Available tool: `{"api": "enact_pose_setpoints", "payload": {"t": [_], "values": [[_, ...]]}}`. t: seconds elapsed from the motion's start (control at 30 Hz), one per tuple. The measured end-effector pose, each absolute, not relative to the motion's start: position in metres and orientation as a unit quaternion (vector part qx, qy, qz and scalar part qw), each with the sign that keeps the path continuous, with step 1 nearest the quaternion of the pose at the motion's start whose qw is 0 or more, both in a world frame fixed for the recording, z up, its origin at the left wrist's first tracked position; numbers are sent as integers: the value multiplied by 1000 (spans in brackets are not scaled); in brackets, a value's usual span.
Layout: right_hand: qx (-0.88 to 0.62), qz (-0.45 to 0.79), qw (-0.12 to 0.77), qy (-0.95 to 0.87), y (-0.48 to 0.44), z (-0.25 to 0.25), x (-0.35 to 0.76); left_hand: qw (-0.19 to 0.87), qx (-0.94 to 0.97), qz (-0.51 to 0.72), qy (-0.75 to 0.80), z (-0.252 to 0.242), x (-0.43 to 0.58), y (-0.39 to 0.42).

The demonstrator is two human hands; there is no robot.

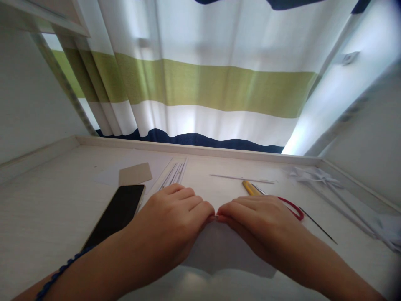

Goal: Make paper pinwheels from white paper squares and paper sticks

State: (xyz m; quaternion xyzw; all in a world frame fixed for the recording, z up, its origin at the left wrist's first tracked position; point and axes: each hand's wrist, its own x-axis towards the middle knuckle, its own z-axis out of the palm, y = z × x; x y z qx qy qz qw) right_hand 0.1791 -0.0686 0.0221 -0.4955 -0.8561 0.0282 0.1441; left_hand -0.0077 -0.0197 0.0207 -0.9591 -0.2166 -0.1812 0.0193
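Note:
My left hand (178, 219) and my right hand (260, 219) meet at the middle, thumbs and fingertips almost touching. Both are closed in a pinch on the far edge of a white sheet of paper (225, 255). The rest of the sheet hangs or lies below, toward me, its near edge wavy. My fingers hide most of the gripped edge, so I cannot tell whether it is folded or rolled. A dark phone (120, 213) lies beside my left forearm. Just past my right hand are a yellow handle (249, 187) and a red loop handle (294, 207), both partly covered.
Beyond my left hand lie several thin white paper sticks (173, 174) and a grey-brown card (134, 173). A single white stick (241, 179) lies farther back. On the right are a thin black rod (319, 225) and a white paper-stick bundle (341, 200). A striped curtain (200, 85) hangs behind.

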Motion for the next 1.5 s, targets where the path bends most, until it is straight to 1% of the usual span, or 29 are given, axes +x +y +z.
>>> {"api": "enact_pose_setpoints", "payload": {"t": [0.13,0.33,0.43,0.6,0.87,1.07,1.5], "values": [[-492,32,116,-862,-68,25,181,3,-961,-166,-222,23,-9,-19],[-501,54,137,-853,-73,28,179,-12,-960,-168,-223,27,-8,-24],[-497,70,140,-853,-74,26,176,4,-961,-169,-220,25,-6,-26],[-499,91,192,-840,-72,27,174,36,-963,-174,-202,23,-6,-23],[-475,186,247,-824,-71,33,180,79,-965,-191,-162,27,-11,-21],[-469,166,248,-831,-70,35,182,82,-963,-205,-154,30,-13,-21],[-478,123,225,-840,-67,36,189,83,-962,-194,-171,36,-20,-17]]}}
